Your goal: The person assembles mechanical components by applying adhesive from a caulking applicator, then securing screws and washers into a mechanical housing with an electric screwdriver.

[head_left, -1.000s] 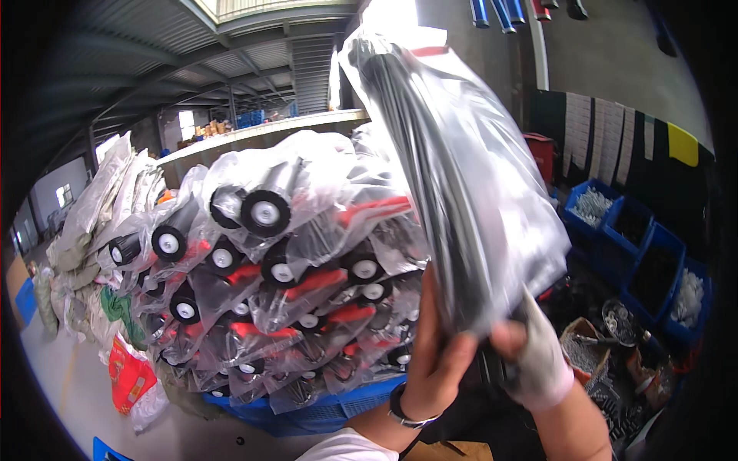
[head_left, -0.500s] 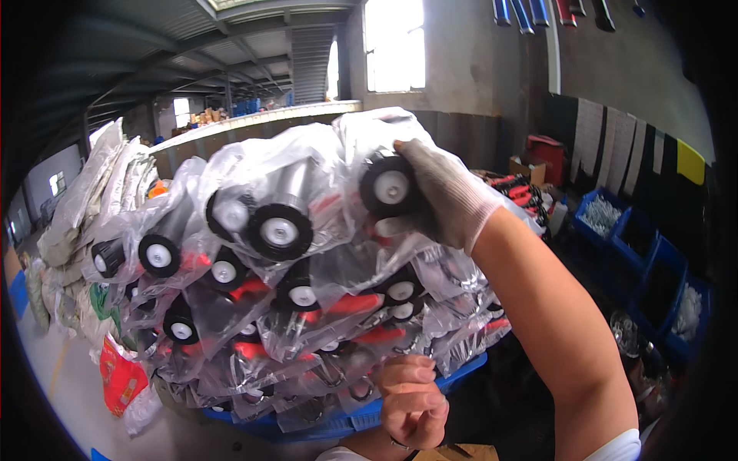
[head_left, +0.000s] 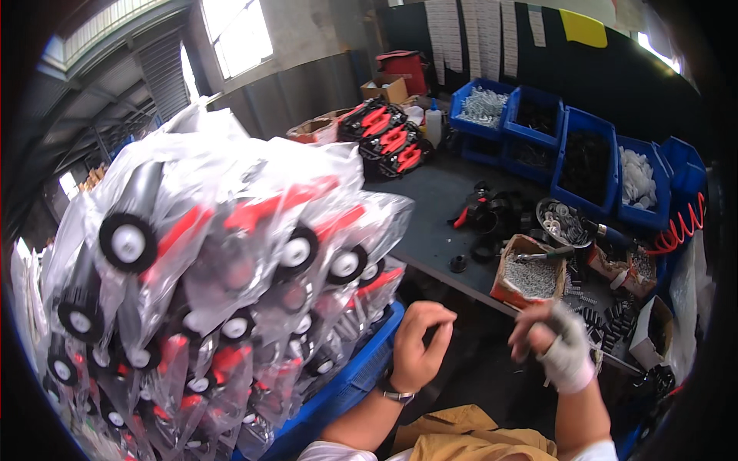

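A bare left hand wearing a wristwatch and a white-gloved right hand, both loosely curled and holding nothing, hover just right of a tall stack of clear-bagged red-and-black wheeled parts heaped in a blue crate beside the dark worktop.

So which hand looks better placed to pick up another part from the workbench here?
Probably the right hand. Gloved and loosely curled, it hangs just below the open cardboard box of screws at the workbench edge. The bare left hand sits closer to the stack of bagged wheeled parts in the blue crate.
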`<state>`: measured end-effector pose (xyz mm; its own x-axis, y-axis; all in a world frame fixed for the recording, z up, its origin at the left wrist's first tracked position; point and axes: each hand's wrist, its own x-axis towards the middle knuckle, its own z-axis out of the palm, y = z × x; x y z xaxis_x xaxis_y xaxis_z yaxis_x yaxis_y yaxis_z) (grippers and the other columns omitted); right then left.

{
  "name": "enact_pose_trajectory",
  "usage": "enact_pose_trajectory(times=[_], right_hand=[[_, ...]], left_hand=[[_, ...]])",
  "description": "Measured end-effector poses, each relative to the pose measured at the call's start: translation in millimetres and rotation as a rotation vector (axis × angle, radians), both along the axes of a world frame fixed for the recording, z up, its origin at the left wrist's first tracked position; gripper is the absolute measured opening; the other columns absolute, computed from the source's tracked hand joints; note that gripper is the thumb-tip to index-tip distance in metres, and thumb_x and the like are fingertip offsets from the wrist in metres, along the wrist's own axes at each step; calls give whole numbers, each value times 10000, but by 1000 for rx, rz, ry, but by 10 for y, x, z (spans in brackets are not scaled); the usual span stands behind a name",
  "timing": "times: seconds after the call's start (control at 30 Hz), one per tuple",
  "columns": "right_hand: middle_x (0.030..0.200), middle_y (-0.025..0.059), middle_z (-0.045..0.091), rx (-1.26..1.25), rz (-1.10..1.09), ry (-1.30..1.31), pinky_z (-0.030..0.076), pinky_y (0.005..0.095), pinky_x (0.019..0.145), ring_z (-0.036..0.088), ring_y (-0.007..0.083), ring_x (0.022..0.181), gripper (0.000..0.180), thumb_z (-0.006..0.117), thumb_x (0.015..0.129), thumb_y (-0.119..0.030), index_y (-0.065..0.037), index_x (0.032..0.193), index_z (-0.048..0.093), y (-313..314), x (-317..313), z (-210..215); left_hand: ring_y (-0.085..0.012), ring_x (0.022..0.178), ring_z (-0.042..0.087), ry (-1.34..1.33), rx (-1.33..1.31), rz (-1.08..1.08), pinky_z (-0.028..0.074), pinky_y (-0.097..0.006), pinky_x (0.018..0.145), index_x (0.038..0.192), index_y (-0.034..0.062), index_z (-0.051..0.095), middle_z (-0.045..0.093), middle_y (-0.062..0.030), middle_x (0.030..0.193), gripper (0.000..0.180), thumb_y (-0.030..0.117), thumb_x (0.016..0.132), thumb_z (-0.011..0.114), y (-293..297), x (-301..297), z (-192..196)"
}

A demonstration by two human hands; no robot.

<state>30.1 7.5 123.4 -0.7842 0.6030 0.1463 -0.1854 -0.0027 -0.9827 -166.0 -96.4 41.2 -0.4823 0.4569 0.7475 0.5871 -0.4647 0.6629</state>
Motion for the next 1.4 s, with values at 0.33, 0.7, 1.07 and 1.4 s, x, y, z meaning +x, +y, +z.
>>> enact_pose_trajectory(times=[0.33,0.7,1.07,1.4], right_hand=[[817,118,666,-220,-376,-530,511,262,615,641,154,686,284,600,933,-178,66,1079,585,-36,1284,-1395],[802,138,681,86,-500,-662,523,355,653,673,257,720,217,625,898,-204,1,952,672,152,1628,-1402],[793,161,619,723,-748,-909,513,400,695,624,342,766,111,677,804,-143,-34,795,659,1237,1875,-806],[949,99,646,1156,-755,-1492,490,392,839,580,264,997,153,548,838,-105,-71,946,651,2095,1693,-1203]], left_hand=[[-291,1017,645,-110,-472,116,502,-368,861,1111,0,642,663,-186,1090,270,100,862,614,3167,-1548,-447],[-357,1175,577,451,-1266,13,440,-408,1019,1410,83,350,582,-243,1264,946,325,635,836,4376,-1934,-425],[-398,1031,535,668,-460,589,439,-445,935,1440,239,397,453,-268,1146,754,-32,784,652,3450,-1533,211],[-195,946,584,-503,96,-983,530,-369,696,1426,244,356,452,-119,1386,603,307,906,655,1643,591,495]])
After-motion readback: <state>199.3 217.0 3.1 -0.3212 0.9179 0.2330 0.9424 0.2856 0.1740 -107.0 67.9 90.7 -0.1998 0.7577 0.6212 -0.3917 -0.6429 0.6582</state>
